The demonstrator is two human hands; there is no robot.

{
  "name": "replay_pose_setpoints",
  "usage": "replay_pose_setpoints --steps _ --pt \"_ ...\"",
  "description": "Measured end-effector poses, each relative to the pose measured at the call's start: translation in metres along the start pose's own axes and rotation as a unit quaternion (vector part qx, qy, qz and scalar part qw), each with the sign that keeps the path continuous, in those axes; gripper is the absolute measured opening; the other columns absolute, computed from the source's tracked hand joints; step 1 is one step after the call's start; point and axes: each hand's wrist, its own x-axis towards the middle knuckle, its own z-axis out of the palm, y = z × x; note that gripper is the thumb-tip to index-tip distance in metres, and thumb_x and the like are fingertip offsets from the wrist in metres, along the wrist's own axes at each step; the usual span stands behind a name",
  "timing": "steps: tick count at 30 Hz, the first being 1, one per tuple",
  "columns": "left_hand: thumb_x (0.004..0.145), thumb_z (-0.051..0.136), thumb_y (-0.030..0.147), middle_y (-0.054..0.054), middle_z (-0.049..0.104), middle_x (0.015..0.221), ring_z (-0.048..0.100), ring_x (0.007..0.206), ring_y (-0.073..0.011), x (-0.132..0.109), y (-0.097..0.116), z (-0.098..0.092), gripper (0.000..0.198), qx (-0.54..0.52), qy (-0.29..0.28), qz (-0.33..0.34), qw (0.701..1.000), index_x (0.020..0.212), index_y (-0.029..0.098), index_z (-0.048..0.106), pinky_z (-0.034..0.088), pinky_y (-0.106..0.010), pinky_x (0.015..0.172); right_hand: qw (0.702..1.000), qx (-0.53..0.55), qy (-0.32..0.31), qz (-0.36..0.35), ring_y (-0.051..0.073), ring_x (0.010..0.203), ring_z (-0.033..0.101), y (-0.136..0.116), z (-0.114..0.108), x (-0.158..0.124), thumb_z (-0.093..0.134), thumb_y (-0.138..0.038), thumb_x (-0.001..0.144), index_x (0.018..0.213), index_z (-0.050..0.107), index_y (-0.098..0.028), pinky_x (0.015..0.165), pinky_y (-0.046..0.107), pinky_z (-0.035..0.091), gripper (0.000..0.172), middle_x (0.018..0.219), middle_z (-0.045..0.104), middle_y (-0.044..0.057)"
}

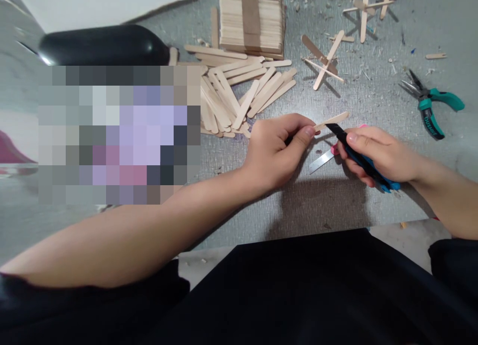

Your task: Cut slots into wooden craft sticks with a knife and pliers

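Observation:
My left hand (pixel 282 146) pinches one end of a wooden craft stick (pixel 338 119) between thumb and forefinger. The stick points right and slightly up. Wrapped around a blue-and-black utility knife (pixel 358 158) is my right hand (pixel 384 148), thumb along its top. The dark blade end meets the stick's underside near its middle. Beneath this hand, a metal blade with a pink part (pixel 321 162) lies on the table, partly covered by my fingers. Just beyond my hands stands a crossed-stick piece (pixel 326 63).
Loose craft sticks (pixel 242 86) spread left of centre, before a banded stack (pixel 252 21). Green-handled needle-nose pliers (pixel 429 103) lie at right. More crossed-stick pieces (pixel 366 7) stand at the back. A black rounded object (pixel 104 45) is at upper left, above a blurred-out area.

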Motion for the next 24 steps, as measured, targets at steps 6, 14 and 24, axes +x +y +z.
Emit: replay_pose_setpoints --steps 6,14,24 --pt "0.11 0.069 0.04 -0.001 0.076 0.069 0.072 0.071 -0.0223 -0.0006 0.0017 0.0003 0.027 0.002 -0.002 -0.006 1.0 0.093 0.027 0.085 0.056 -0.038 0.07 1.0 -0.009 0.011 0.015 0.012 0.042 0.061 -0.0018 0.0014 -0.0006 0.056 -0.056 0.126 0.096 0.065 -0.023 0.041 0.022 0.047 0.045 0.06 0.064 -0.004" --pt "0.111 0.068 0.039 0.003 0.072 0.061 0.066 0.059 -0.0204 0.0003 0.003 0.0003 0.029 0.005 -0.029 -0.007 1.0 0.088 0.031 0.083 0.056 -0.038 0.068 0.999 -0.018 0.033 0.018 0.012 0.039 0.058 -0.0026 0.0068 0.0002 0.055 -0.052 0.127 0.094 0.063 -0.024 0.037 0.021 0.043 0.045 0.058 0.063 -0.005" --pt "0.108 0.068 0.036 0.003 0.073 0.061 0.067 0.058 -0.0211 0.0018 0.001 0.0001 0.028 0.014 -0.04 -0.008 0.999 0.085 0.032 0.083 0.056 -0.039 0.069 0.999 -0.017 0.009 0.044 0.012 0.037 0.057 -0.0053 0.0003 0.0014 0.056 -0.051 0.126 0.093 0.065 -0.024 0.034 0.021 0.041 0.044 0.058 0.062 -0.005"
